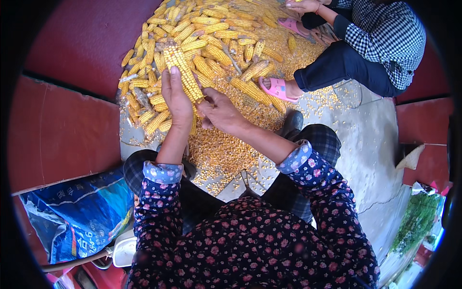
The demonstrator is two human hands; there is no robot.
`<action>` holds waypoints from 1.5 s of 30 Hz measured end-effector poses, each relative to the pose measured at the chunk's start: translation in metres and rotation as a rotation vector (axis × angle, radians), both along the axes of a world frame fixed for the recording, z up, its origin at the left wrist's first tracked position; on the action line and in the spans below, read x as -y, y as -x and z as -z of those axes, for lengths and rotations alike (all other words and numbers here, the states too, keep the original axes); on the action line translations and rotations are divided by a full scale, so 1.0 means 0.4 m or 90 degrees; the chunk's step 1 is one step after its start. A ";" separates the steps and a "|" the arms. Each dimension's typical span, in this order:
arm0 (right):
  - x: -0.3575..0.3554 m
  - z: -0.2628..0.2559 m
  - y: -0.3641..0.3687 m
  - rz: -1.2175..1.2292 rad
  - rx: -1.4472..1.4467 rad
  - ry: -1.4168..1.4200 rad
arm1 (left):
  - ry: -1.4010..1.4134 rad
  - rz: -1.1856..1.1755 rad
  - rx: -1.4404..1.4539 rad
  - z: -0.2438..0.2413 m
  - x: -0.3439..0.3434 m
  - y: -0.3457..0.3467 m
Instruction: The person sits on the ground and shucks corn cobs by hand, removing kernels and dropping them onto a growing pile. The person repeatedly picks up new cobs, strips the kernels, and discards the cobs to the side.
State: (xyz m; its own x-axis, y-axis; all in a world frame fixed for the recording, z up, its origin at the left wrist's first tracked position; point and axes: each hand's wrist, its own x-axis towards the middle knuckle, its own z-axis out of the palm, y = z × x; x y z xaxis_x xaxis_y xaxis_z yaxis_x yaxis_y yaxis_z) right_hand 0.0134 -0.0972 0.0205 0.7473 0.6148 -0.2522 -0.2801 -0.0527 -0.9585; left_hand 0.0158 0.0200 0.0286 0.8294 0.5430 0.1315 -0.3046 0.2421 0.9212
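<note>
A dried ear of yellow corn (183, 74) is held up in front of me, most of its kernels still in rows. My left hand (177, 92) grips it along its side, thumb laid over the kernels. At the ear's lower end, the fingers of my right hand (222, 112) are closed on the tip. Beneath and beyond both hands lies a heap of corn ears (213, 30), some with dried husk or silk on them. Loose kernels (227, 151) cover the floor between my feet.
Another person (386, 47) sits at the upper right, a foot in a pink slipper (277, 89) beside the cobs. Reddish wall panels (68, 133) stand at the left. A blue woven sack (83, 216) bearing writing and a white-framed mirror (125, 249) are at the lower left.
</note>
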 end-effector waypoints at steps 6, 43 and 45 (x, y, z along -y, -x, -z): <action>0.018 -0.019 -0.024 0.003 -0.166 -0.070 | 0.007 0.005 0.010 -0.021 -0.009 -0.006; 0.009 -0.001 -0.026 0.029 -0.246 -0.088 | -0.127 0.009 0.035 -0.022 -0.016 0.003; 0.008 0.007 -0.022 0.043 -0.197 -0.074 | -0.126 0.012 0.022 -0.031 -0.007 0.002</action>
